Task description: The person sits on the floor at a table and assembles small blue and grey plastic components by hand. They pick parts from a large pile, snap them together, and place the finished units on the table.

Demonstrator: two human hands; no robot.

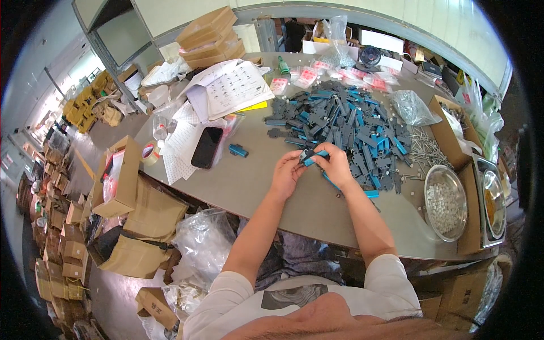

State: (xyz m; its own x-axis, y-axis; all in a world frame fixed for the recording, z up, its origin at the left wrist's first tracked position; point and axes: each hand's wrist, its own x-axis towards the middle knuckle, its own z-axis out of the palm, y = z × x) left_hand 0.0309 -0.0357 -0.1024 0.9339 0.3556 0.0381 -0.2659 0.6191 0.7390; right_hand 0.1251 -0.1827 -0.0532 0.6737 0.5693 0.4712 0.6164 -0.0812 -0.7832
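Both my hands meet over the front middle of the table. Between them they hold a small dark grey and blue plastic part (309,159). My left hand (288,171) pinches its left end, and my right hand (335,165) grips the blue side on the right. The fingers hide much of the part. Just beyond my hands spreads a large heap of similar grey and blue plastic parts (340,119). Beside my right wrist lie a few loose ones, one of them a blue-topped part (371,194). A single blue part (238,150) rests apart on the left.
A steel bowl of small whitish pieces (446,203) and a pile of long screws (422,148) are at the right, beside cardboard boxes (445,127). A phone (207,147), papers (232,90) and tape (150,152) lie left. Small bags (306,77) stand at the back.
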